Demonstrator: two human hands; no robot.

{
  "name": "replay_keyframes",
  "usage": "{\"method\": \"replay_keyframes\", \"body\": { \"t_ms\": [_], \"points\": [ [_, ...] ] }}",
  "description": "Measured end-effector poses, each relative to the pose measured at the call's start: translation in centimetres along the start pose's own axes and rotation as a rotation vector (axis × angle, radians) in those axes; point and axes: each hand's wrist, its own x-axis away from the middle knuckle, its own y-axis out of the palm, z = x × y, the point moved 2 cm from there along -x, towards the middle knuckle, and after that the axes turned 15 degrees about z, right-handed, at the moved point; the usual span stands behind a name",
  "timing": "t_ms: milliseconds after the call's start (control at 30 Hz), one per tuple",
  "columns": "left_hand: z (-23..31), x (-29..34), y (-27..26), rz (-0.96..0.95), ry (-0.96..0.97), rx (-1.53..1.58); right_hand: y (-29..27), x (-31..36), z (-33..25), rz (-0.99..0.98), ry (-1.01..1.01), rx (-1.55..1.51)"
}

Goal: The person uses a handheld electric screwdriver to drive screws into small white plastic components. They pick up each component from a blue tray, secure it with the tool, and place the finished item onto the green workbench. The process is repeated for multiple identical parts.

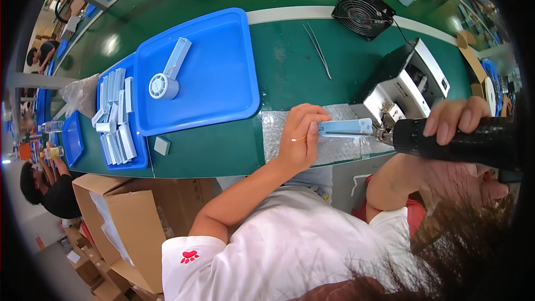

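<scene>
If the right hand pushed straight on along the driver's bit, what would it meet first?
With the right hand on the black driver, its bit would probably meet the light-blue part first, then the left hand gripping it; whether bit and part touch is unclear.

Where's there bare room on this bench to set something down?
Free: green benchtop between the large blue tray and the tweezers; also that tray's right half. Crowded: the bubble wrap by the left hand, and the smaller tray of pale blue parts.
</scene>
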Motion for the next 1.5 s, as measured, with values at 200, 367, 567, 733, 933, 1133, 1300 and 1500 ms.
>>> {"method": "replay_keyframes", "body": {
  "t_ms": [200,367,567,733,933,1133,1300,1500],
  "points": [
    [-0.1,-0.2,-0.1,0.0,-0.027,0.004,-0.8,-0.1,2.6,0.202,-0.092,0.104],
    [-0.1,-0.4,-0.2,0.033,-0.028,0.006,-0.6,-0.1,3.7,0.251,-0.096,0.135],
    [-0.3,-0.3,-0.1,-0.018,-0.061,0.006,-0.5,-0.1,3.6,0.315,-0.106,0.18],
    [-0.3,-0.2,-0.1,-0.013,-0.082,0.021,-0.6,0.2,3.5,0.272,-0.035,0.146],
    [-0.3,0.0,-0.3,-0.004,-0.03,0.005,-1.4,0.6,4.0,0.104,-0.056,0.056],
    [0.6,0.0,-0.4,0.036,-0.009,0.012,-1.9,1.6,3.8,0.213,-0.049,0.09],
    [0.8,-0.2,-0.9,0.034,-0.029,-0.005,-0.4,1.2,3.1,0.37,-0.127,0.119],
    [-0.6,-0.2,-0.4,0.107,-0.096,-0.014,-2.7,-1.8,-2.6,0.07,-0.033,-0.073]
  ]
}}
